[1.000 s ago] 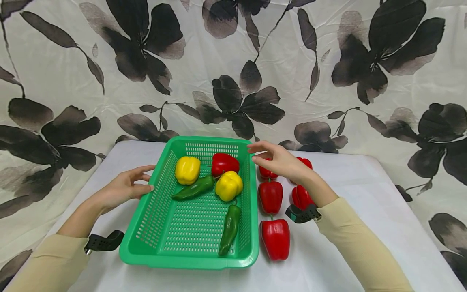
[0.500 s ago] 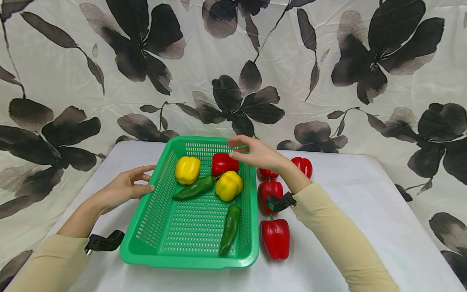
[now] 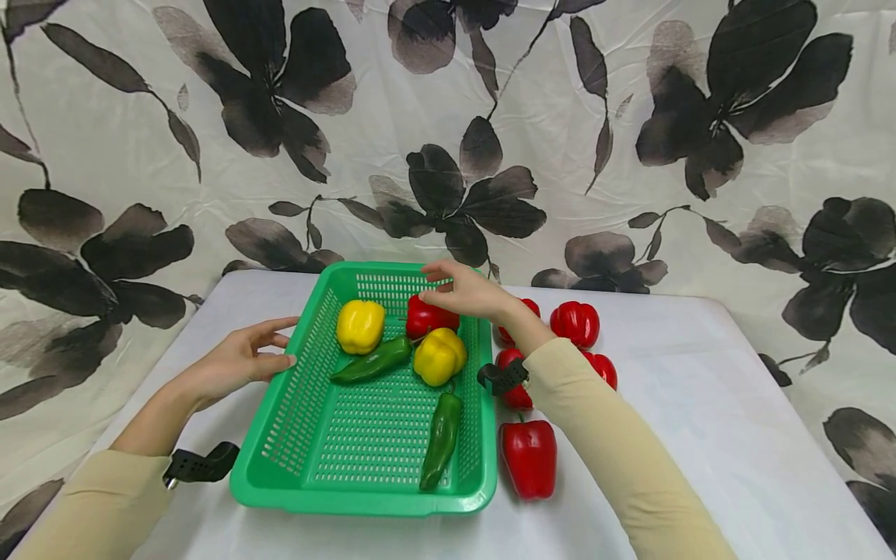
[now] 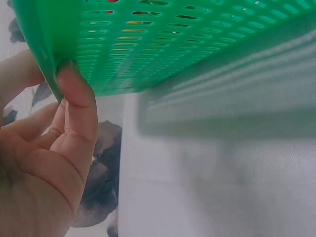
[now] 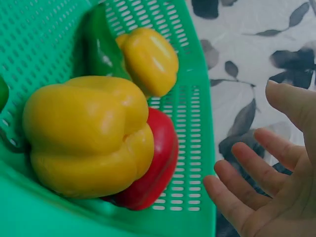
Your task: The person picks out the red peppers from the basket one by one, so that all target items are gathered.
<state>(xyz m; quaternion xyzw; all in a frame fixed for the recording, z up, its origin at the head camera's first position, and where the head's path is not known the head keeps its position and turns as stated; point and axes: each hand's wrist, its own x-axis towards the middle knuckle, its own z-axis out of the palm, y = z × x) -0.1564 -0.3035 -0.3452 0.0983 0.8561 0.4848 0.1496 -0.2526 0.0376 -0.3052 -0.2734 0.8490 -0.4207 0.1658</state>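
A green plastic basket (image 3: 364, 502) sits in the middle of the table. My left hand (image 3: 241, 362) pinches its left rim, thumb against the edge in the left wrist view. Inside lie a yellow bell pepper (image 3: 360, 327) at the back left, a second yellow bell pepper (image 3: 439, 356), a red bell pepper (image 3: 427, 319) and two green chili peppers (image 3: 374, 362), one of them near the front right. My right hand (image 3: 465, 292) is over the basket's back right corner, fingers spread and holding nothing, overlapping the red pepper in the head view.
Right of the basket, several red bell peppers (image 3: 528, 459) stand on the white tablecloth (image 3: 700, 404), partly hidden by my right forearm. A floral curtain (image 3: 560, 155) hangs behind the table.
My right hand has moved left, from above the basket's right rim to over the red bell pepper inside. My left hand and the basket have stayed in place.
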